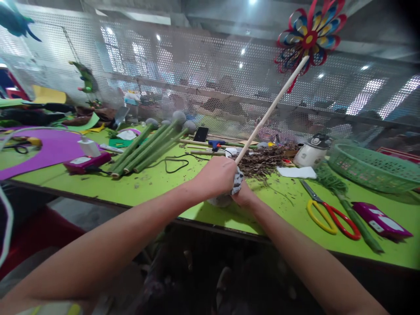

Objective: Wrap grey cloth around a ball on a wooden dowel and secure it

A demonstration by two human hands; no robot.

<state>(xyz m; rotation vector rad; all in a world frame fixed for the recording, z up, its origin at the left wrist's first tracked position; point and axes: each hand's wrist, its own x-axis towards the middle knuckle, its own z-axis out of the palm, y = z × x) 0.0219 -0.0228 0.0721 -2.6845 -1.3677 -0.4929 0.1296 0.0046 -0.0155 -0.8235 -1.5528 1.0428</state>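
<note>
Both forearms angle inward and up, converging at the grip! The left hand [218,176] is curled into a fist, back of the hand showing; the right hand [243,194] sits just beside it, lower, its fingers mostly hidden.

Pale stick [272,107] — tilted over green table [160,183]; red-blue-yellow looped flower [309,39] on top.

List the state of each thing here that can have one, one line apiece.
Left hand: closed around the stick
Right hand: fingers mostly hidden
Stick: held up at a slant
Pinwheel: raised, at the stick's top
Scissors: lying flat, blades together
Basket: open side up
Phone: screen dark
</note>
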